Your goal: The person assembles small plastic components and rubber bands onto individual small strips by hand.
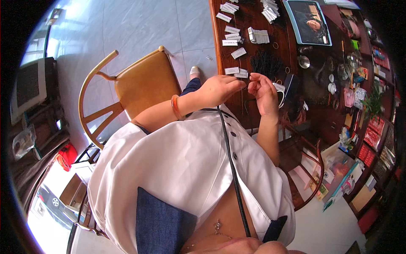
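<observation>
At the near edge of a dark wooden table (pixel 287 51), my two hands are raised close together, fingertips nearly meeting. My left hand (pixel 222 89) comes in from the left, its fingers bent and drawn together. My right hand (pixel 265 96) has its fingers curled toward the left one. Anything pinched in either is too small or hidden to make out. Just beyond the fingers lie white printed tags (pixel 231 70) and a bundle of black cords (pixel 266 62). A stack of white tags (pixel 259 35) sits farther back. A dark strand hangs below the hands, near the table edge.
A tablet (pixel 311 23) showing a picture lies at the far right, with a metal bowl (pixel 303 62) nearer. Yellowish rings (pixel 275 45) are scattered by the cords. A tan-seated wooden chair (pixel 146 82) stands left, another dark chair (pixel 315 169) right. Crowded shelves (pixel 374 131) line the right side.
</observation>
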`<state>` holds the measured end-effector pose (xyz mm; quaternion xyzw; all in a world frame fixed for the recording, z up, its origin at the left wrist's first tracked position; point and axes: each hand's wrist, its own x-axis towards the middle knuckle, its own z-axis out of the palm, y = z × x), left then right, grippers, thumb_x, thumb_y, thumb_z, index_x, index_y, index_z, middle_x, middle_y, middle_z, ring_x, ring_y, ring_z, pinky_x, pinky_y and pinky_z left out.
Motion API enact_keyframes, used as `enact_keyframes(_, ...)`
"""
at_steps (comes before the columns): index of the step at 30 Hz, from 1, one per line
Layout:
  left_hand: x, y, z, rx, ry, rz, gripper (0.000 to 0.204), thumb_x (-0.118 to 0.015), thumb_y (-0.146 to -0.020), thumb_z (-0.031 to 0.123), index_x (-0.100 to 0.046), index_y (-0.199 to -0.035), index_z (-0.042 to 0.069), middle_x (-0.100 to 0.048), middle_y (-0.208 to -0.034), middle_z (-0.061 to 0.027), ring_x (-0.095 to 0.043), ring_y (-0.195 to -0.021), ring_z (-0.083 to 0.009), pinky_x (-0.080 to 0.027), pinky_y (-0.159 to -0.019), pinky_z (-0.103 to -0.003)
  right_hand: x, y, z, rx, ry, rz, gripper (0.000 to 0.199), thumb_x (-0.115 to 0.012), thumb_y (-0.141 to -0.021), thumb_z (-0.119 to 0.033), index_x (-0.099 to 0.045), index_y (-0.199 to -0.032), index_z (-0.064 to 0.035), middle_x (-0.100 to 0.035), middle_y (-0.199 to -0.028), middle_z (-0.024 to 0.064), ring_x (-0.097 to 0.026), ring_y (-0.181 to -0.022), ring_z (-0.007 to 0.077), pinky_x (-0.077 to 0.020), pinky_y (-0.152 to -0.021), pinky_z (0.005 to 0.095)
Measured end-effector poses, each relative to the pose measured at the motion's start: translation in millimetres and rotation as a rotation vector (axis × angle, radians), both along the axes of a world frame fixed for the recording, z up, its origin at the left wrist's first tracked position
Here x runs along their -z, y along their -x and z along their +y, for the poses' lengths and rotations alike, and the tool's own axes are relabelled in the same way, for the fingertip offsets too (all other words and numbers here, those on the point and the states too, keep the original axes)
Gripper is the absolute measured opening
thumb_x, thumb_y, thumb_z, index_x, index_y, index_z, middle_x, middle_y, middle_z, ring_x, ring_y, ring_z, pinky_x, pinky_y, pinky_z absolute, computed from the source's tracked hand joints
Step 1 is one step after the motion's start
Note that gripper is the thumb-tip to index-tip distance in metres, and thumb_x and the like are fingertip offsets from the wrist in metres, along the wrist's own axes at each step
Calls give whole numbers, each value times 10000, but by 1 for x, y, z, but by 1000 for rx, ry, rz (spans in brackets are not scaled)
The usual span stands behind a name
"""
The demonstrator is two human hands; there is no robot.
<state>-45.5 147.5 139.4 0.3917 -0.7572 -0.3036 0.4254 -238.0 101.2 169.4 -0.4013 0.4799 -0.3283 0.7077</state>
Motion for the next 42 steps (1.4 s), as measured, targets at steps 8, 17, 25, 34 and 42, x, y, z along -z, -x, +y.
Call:
enact_keyframes(8, -2, -1, -1, 32, 86, -109, 433, -609, -630, 31, -507, -1048, 69, -514, -772, -86, -547, -741, -294, -448, -622, -396, -3, -4, -14, -78, -162, 88, 345, -536, -869, -368, -616, -938, -40, -619, -833, 8, -554, -703, 87, -438, -645, 226)
enact_keyframes(17, 14, 3, 3, 29, -512, 200, 226, -512, -860, 25, -472, -1082, 12, -580, -846, -103, -577, -726, -235, -460, -613, -320, 7, 0, -33, 514, 155, -361, 175, -524, -851, -167, -620, -829, -23, -606, -804, 58, -537, -733, 130, -428, -721, 273)
enact_keyframes(25, 6, 10, -6, 84, -569, 417, 205, -518, -889, 61, -467, -1086, 35, -520, -803, -43, -496, -683, -114, -417, -584, -251, 7, -16, -9, 237, 144, -146, 288, -508, -902, -253, -612, -1002, -4, -624, -958, 88, -562, -837, 130, -451, -763, 263)
enact_keyframes(34, 0, 8, -3, 123, -608, 480, 237, -521, -897, 84, -451, -1119, 43, -526, -822, -29, -495, -669, -98, -419, -559, -241, 9, -10, 2, -98, -30, -329, 251, -581, -866, -182, -581, -1052, -15, -603, -1022, 60, -546, -974, 156, -402, -879, 293)
enact_keyframes(42, -8, 3, -7, 118, -836, 399, 193, -507, -908, 112, -470, -1088, 54, -543, -795, -37, -517, -644, -94, -431, -543, -245, -1, -17, 6, 68, 365, 42, 116, -637, -825, -93, -601, -902, -14, -611, -902, 25, -559, -846, 114, -431, -794, 232)
